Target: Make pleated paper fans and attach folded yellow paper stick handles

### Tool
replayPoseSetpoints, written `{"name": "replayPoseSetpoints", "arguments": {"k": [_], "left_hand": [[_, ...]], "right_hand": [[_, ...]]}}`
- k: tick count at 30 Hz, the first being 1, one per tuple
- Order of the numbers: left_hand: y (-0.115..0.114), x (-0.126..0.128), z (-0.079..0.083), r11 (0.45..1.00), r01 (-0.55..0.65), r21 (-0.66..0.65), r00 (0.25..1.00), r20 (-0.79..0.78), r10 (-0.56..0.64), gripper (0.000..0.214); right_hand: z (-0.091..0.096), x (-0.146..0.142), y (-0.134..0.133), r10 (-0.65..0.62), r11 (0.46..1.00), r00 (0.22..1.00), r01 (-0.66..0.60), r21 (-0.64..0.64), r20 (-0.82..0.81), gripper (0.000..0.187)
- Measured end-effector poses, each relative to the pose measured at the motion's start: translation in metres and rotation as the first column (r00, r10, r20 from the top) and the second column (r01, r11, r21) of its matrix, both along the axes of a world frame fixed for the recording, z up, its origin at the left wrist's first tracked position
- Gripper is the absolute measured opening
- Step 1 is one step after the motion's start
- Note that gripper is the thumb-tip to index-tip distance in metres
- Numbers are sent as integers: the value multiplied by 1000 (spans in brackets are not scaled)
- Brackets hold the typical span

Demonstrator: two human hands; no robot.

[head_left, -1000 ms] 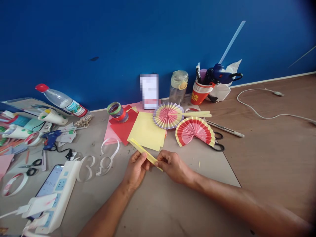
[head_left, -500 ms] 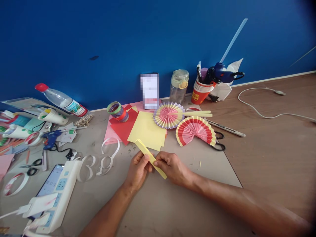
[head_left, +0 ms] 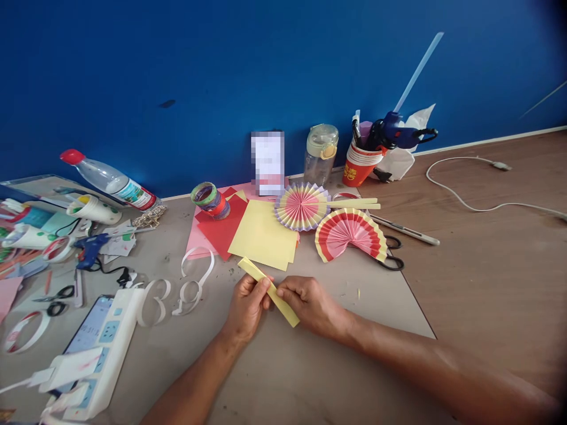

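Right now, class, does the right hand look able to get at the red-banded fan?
Probably yes: the right hand is near the red-banded fan, and nothing visible stands between them, though its grip would likely have to leave the yellow strip first.

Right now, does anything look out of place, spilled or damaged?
A dark mark stands out on the blue wall, up and left of the upright phone; stain or damage, I can't tell. A tiny yellowish scrap lies loose on the table, right of the right hand, away from the yellow sheets. No spill shows.
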State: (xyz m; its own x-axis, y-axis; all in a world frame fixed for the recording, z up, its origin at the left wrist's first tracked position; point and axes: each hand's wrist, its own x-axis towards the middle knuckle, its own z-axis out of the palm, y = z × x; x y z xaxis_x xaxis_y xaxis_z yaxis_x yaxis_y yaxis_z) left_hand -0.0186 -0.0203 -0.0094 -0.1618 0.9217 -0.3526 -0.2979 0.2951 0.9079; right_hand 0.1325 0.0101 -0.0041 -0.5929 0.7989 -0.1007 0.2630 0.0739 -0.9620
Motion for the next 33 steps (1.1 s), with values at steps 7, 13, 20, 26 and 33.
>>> {"name": "replayPoseSetpoints", "arguments": {"k": [7, 13, 20, 26, 33], "left_hand": [[-1, 0, 3, 996, 89, 27, 996, -17, -89, 31], [6, -5, 7, 996, -88, 30, 996, -9, 88, 31], [6, -6, 4, 989, -143, 42, 984, -98, 146, 27], [17, -25, 5, 948, -302, 104, 950, -50, 308, 27], [10, -31, -3, 920, -184, 347, 914, -285, 290, 20]], "right_hand": [[2, -1, 2, -11, 989, 1000, 9, 145, 10, 24], [4, 1, 0, 51, 975, 999, -50, 216, 1, 24], [8, 4, 7, 74, 977, 997, -71, 201, -5, 27], [9, 12, 6, 92, 988, 995, -96, 124, 44, 27], [10, 19, 27, 271, 958, 959, -277, 74, 82, 19]]}}
